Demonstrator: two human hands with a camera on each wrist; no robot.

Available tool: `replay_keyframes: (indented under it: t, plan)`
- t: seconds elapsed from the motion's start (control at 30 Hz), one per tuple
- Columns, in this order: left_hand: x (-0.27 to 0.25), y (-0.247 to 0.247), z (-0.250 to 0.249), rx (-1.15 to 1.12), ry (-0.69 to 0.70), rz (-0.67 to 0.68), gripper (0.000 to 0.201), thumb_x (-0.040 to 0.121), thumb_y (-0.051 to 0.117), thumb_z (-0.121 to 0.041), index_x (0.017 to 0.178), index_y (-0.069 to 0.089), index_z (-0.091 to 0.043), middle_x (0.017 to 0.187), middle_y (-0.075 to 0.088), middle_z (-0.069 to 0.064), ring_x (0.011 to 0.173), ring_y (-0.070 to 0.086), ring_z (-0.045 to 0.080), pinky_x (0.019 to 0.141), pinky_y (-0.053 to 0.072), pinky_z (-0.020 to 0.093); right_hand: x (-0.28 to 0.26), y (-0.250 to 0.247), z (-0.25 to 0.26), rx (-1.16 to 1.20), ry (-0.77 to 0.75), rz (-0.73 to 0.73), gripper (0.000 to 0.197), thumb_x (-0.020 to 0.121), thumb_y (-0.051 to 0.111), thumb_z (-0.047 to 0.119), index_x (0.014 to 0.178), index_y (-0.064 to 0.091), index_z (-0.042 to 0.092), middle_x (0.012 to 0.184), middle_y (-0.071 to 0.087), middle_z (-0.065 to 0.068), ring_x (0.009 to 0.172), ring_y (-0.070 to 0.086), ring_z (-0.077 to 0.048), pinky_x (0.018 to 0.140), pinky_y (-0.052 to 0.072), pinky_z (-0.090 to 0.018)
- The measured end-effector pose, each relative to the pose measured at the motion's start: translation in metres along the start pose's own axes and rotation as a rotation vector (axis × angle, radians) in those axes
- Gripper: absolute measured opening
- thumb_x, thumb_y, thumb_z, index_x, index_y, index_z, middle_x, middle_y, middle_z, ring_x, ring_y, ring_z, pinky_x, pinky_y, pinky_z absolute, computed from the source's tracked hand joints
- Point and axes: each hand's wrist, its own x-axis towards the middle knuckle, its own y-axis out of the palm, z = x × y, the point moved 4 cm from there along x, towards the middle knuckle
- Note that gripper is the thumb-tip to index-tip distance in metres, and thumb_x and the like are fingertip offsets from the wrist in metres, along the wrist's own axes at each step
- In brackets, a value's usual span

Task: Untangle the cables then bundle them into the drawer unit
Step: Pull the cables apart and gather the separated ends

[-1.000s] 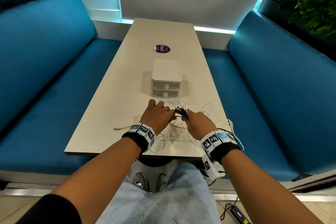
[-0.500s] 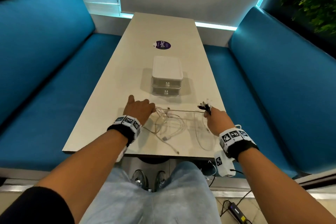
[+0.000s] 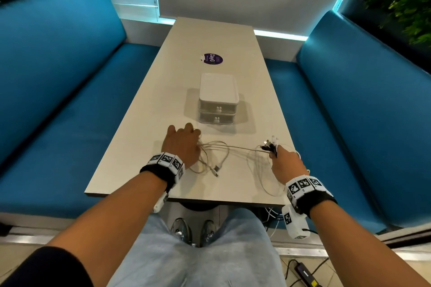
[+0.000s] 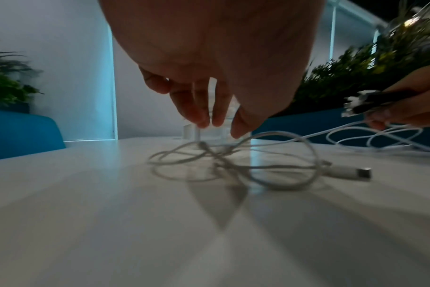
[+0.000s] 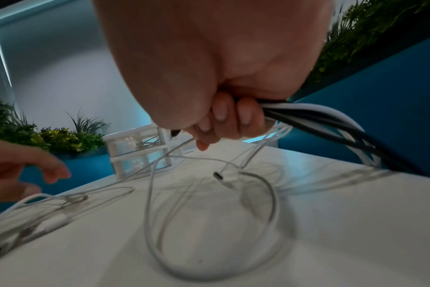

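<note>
Loose white cables (image 3: pixel 211 158) lie tangled on the near end of the table (image 3: pixel 140 147), one USB plug (image 4: pixel 356 173) pointing right. My right hand (image 3: pixel 282 158) grips a bunch of black and white cable ends (image 3: pixel 270 143), with fingers (image 5: pixel 233 116) curled round them above the table's right side. One strand runs from there across to my left hand (image 3: pixel 184 142). That hand hovers over the tangle (image 4: pixel 233 165) with its fingers (image 4: pixel 199 112) hanging loose, holding nothing. The white two-drawer unit (image 3: pixel 218 100) stands just beyond, both drawers closed; cables show inside the upper drawer (image 5: pixel 140 144).
Blue benches (image 3: pixel 58 100) (image 3: pixel 361 112) flank the narrow table. A purple sticker (image 3: pixel 212 58) lies beyond the drawer unit. More cable hangs off the near right edge (image 3: pixel 271 214), and a power adapter (image 3: pixel 305 272) lies on the floor. Plants line both sides.
The hands were together over the tangle a second ago. They have moved apart, the right drawing the cable ends rightwards. The left hand's fingers now hang loose above the cables.
</note>
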Motion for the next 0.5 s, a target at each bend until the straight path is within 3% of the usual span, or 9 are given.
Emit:
replay_keyframes:
  t: [0.1,0.17,0.27,0.33,0.43,0.5]
  plan:
    - [0.001,-0.008,-0.035,-0.03,0.102,-0.052,0.047,0.084,0.051,-0.034,0.129,0.052,-0.023,0.13,0.051,0.001,0.114,0.048,0.026,0.098,0.031,0.045,0.0,0.007,0.004,0.044,-0.066,0.006,0.023,0.101,0.042,0.031,0.103,0.054,0.012,0.086,0.059,-0.007,0.076,0.056,-0.026,0.071,0.049,-0.038]
    - [-0.002,-0.004,-0.058,-0.072,0.202,-0.022,0.05,0.089,0.048,-0.033,0.138,0.045,-0.025,0.14,0.048,-0.003,0.126,0.041,0.024,0.101,0.028,0.045,-0.004,0.007,0.004,0.087,-0.081,0.032,0.022,0.101,0.041,0.031,0.105,0.054,0.014,0.084,0.061,-0.007,0.075,0.059,-0.027,0.072,0.053,-0.041]
    - [0.001,0.013,-0.073,-0.071,0.218,0.056,0.05,0.098,0.042,-0.03,0.147,0.034,-0.022,0.145,0.045,-0.003,0.134,0.035,0.023,0.104,0.026,0.046,-0.012,0.001,0.003,0.169,-0.112,0.024,0.021,0.102,0.041,0.031,0.106,0.054,0.015,0.087,0.063,-0.011,0.074,0.061,-0.029,0.07,0.052,-0.041]
    - [0.004,0.02,-0.073,-0.051,0.199,0.081,0.043,0.099,0.044,-0.028,0.141,0.041,-0.023,0.134,0.052,-0.001,0.129,0.039,0.025,0.101,0.026,0.046,-0.015,-0.003,0.0,0.194,-0.14,-0.004,0.022,0.102,0.043,0.03,0.106,0.056,0.013,0.089,0.063,-0.012,0.074,0.06,-0.031,0.069,0.052,-0.042]
    - [0.008,0.017,-0.07,-0.012,0.238,0.069,0.026,0.091,0.06,-0.022,0.117,0.058,-0.029,0.111,0.057,-0.004,0.114,0.046,0.024,0.094,0.025,0.041,-0.016,-0.003,-0.007,0.183,-0.128,0.008,0.023,0.102,0.041,0.033,0.102,0.053,0.014,0.085,0.062,-0.011,0.07,0.058,-0.03,0.069,0.052,-0.044]
    - [0.009,0.013,-0.071,-0.019,0.262,0.043,0.023,0.094,0.055,-0.016,0.113,0.06,-0.027,0.106,0.058,-0.002,0.107,0.048,0.023,0.093,0.026,0.04,-0.015,-0.004,-0.008,0.188,-0.098,-0.008,0.02,0.102,0.039,0.035,0.097,0.047,0.017,0.086,0.062,-0.013,0.07,0.057,-0.031,0.071,0.053,-0.045]
